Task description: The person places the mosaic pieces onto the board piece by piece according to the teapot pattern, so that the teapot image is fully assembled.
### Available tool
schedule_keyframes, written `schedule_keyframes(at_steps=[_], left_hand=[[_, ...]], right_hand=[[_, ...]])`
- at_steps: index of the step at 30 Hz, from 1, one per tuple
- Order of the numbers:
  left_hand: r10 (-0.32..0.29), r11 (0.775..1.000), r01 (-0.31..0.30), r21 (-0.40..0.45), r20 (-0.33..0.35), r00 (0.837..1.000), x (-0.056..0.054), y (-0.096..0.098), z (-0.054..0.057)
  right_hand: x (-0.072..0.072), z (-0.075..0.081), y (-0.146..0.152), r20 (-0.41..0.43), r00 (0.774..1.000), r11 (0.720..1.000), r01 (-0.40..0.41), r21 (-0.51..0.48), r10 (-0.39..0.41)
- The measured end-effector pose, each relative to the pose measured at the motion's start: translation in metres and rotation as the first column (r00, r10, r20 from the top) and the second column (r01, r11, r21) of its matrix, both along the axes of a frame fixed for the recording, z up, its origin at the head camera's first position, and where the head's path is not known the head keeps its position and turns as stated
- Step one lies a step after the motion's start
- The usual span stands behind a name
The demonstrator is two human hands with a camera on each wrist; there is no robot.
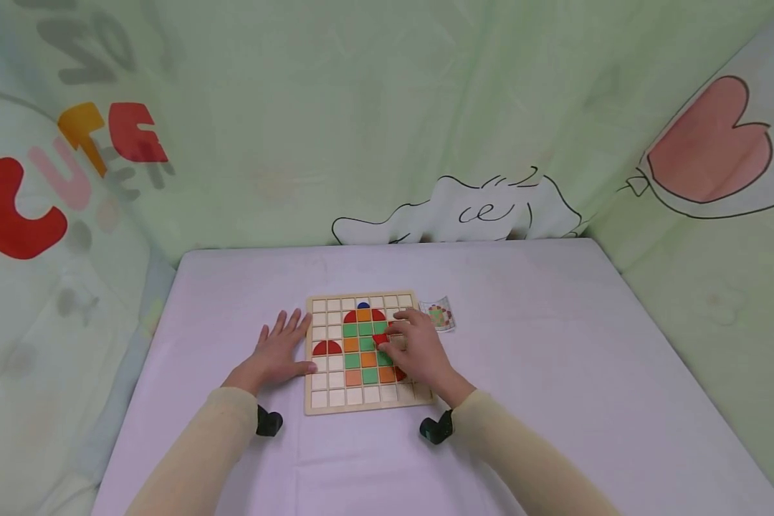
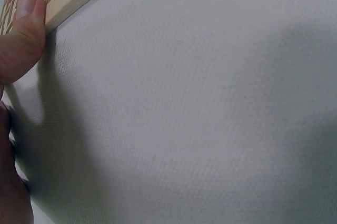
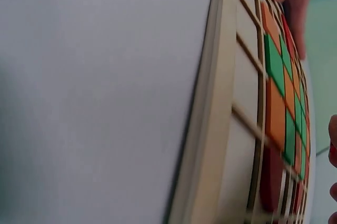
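A wooden grid board [image 1: 361, 409] lies on the table, with green and orange square tiles forming a block in its middle. My right hand [image 1: 422, 352] is over the board's right side and pinches a red tile [image 1: 380, 340] between thumb and fingers. Part of that tile is hidden by the fingertips. Along the board's left edge rests my left hand [image 1: 276, 357], fingers spread; its thumb [image 2: 30, 16] lies on the wooden frame in the left wrist view. Two red half-round tiles [image 1: 327, 348] sit in the left cells. A small blue tile [image 1: 362, 305] tops the block.
Beside the board's upper right corner lies a small printed picture card [image 1: 443, 319], partly behind my right hand. Lilac cloth covers the table [image 1: 555, 344]. Printed fabric curtains [image 1: 264, 143] hang at the back and both sides.
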State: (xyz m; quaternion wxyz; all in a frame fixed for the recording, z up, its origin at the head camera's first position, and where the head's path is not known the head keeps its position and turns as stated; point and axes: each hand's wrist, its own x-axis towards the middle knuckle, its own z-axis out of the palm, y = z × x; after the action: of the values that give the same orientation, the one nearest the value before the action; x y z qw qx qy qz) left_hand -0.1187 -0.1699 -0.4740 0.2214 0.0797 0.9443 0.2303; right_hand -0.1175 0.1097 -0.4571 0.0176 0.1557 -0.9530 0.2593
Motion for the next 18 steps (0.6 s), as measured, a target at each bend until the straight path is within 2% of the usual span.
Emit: schedule_keyframes(at_steps=[9,18], left_hand=[[-0.007,1.0,0.007,-0.009,-0.007,1.0,-0.001,0.001,-0.001],[-0.014,1.0,0.014,-0.006,-0.007,1.0,-0.002,-0.001,-0.002]], right_hand=[[0.004,0.002,-0.04,0.012,0.992,0.991,-0.126,0.053,0.126],[0.01,0.001,-0.06,0.092,0.987,0.981,-0.145,0.13,0.134]])
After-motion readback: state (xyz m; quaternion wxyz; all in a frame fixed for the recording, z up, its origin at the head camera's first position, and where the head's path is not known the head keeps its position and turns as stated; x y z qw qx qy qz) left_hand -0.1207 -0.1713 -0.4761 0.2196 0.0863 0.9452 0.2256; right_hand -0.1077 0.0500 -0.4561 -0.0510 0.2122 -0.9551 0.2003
